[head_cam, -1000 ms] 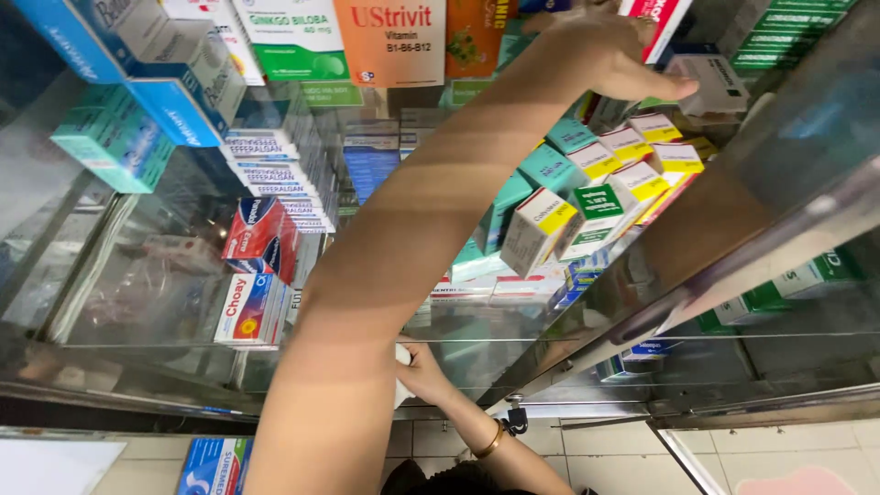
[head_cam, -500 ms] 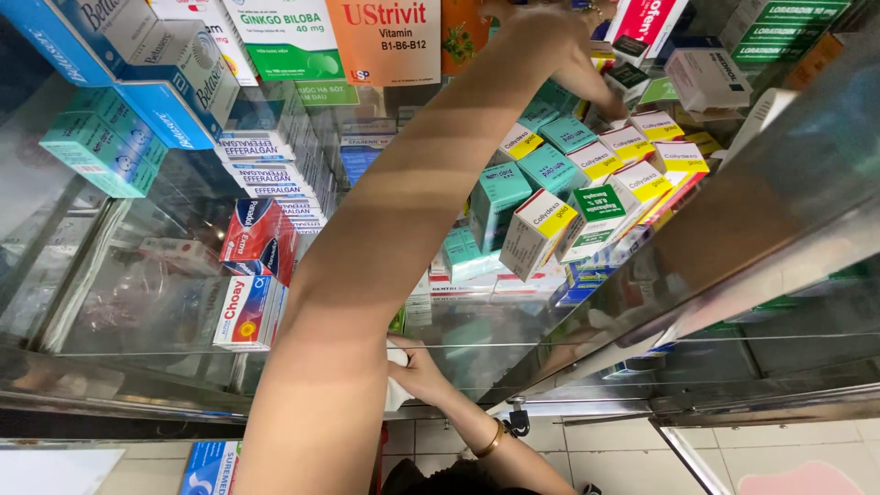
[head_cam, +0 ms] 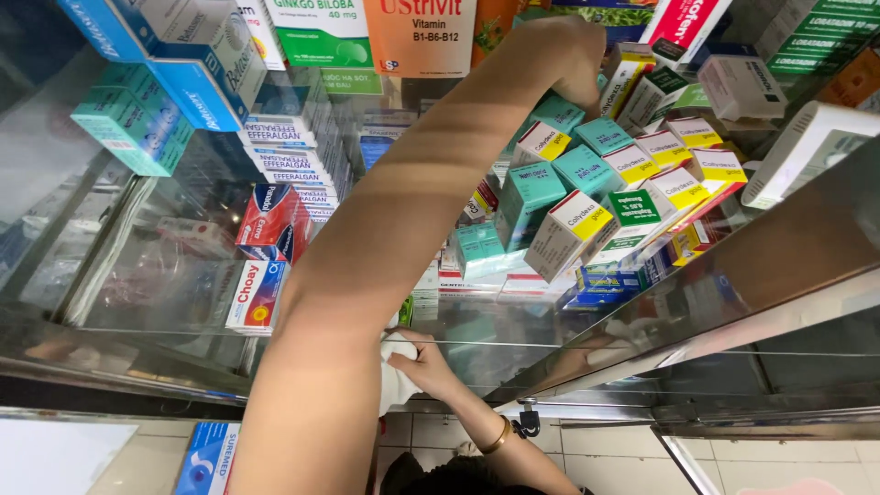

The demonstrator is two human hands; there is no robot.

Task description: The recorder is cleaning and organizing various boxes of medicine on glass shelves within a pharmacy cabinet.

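My left hand [head_cam: 570,53] reaches far into a glass display cabinet. Its curled fingers rest on the top of a teal medicine box [head_cam: 555,112] in a leaning stack of teal, white and yellow-banded boxes [head_cam: 632,197]. The fingertips are hidden, so I cannot tell whether it grips the box. Lower down, my right hand [head_cam: 429,365], with a gold bangle on its wrist, is closed on a crumpled white cloth [head_cam: 396,378] pressed against the edge of the glass shelf [head_cam: 165,344].
Red and white boxes [head_cam: 266,247] and stacked white-blue boxes [head_cam: 289,156] fill the left shelf. Blue and teal cartons [head_cam: 147,82] sit at upper left, an orange box [head_cam: 417,32] at top. A metal frame and lock [head_cam: 527,422] run along the front; tiled floor lies below.
My left hand has slid left from the red-and-white box at the top right to the teal boxes. The right hand with the cloth has shifted only slightly.
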